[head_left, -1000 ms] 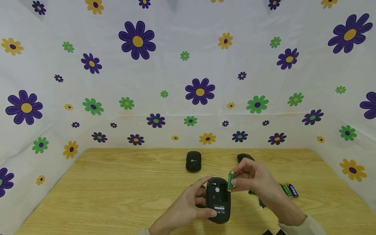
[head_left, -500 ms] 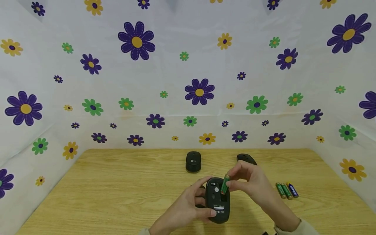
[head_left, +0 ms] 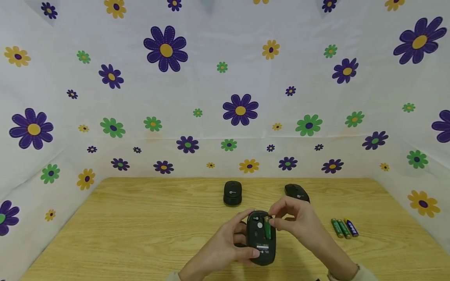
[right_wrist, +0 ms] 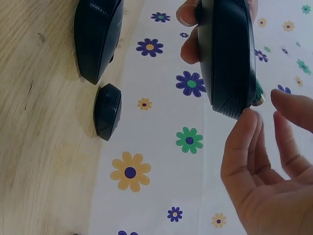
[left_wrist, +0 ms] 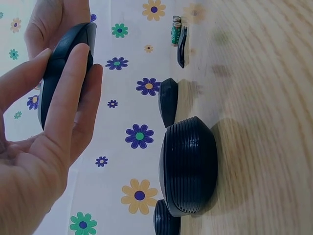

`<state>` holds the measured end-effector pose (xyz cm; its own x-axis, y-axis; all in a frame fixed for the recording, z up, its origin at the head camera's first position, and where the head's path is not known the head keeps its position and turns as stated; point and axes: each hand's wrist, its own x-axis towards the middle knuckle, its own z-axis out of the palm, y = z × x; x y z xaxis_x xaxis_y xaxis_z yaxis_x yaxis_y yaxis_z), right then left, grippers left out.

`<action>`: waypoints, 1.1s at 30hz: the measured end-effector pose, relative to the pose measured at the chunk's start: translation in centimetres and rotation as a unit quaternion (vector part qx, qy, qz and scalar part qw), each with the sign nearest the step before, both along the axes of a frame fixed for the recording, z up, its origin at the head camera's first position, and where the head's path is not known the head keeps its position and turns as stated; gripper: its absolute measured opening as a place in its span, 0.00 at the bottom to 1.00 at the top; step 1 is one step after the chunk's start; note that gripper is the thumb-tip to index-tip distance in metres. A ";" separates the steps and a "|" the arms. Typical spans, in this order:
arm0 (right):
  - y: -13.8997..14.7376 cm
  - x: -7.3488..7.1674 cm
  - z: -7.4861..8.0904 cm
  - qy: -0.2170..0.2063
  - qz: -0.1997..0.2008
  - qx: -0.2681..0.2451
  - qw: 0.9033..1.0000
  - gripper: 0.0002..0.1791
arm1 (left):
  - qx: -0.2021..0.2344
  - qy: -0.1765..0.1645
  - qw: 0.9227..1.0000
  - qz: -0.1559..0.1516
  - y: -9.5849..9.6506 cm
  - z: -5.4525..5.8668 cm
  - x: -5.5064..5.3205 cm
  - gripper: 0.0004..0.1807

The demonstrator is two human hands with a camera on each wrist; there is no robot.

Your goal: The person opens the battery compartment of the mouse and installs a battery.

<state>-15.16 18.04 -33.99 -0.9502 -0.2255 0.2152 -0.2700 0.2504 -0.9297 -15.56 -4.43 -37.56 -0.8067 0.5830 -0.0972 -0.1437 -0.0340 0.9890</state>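
My left hand (head_left: 219,244) grips a black computer mouse (head_left: 258,249), underside up, between thumb and fingers. A green AA battery (head_left: 268,230) lies in the mouse's battery slot, its upper end slightly raised. At that end is my right hand (head_left: 304,224). In the right wrist view, one right-hand fingertip (right_wrist: 248,117) touches the mouse's edge, while the thumb (right_wrist: 293,106) stands a little apart from the protruding battery end (right_wrist: 260,98). From the left wrist view, the left fingers (left_wrist: 68,93) wrap the mouse's top and side.
Two black mice stand at the back, one in the middle (head_left: 232,193) and one to the right (head_left: 296,191). Another mouse (left_wrist: 190,166) stands near the left hand. Two green batteries (head_left: 340,228) and a blue one (head_left: 351,227) lie at right, near a flat black piece (left_wrist: 182,46).
My right hand has brought the battery down and left into the slot, and its thumb has come away from the battery. The left hand and mouse have stayed almost still.
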 end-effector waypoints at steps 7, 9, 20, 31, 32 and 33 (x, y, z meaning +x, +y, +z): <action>0.2 0.2 -1.0 -0.125 0.000 -0.036 0.992 0.17 | 0.000 0.012 1.000 0.004 -0.1 0.0 0.2 0.48; 0.4 0.3 -1.6 -0.179 0.044 -0.055 0.981 0.24 | 0.002 0.016 1.000 0.004 -0.1 0.0 0.2 0.47; -0.1 0.5 -3.1 -0.274 0.158 -0.163 0.934 0.38 | 0.008 0.035 0.999 -0.006 -0.1 0.0 0.3 0.46; -0.5 0.6 -3.2 -0.265 0.139 -0.155 0.941 0.35 | -0.023 0.050 0.998 -0.009 0.1 0.0 0.3 0.46; -0.4 0.7 -3.3 -0.262 0.140 -0.152 0.943 0.35 | -0.023 0.051 0.998 -0.010 0.1 0.0 0.2 0.46; -0.4 0.7 -3.3 -0.259 0.140 -0.149 0.944 0.35 | -0.023 0.052 0.998 -0.012 0.1 0.0 0.2 0.46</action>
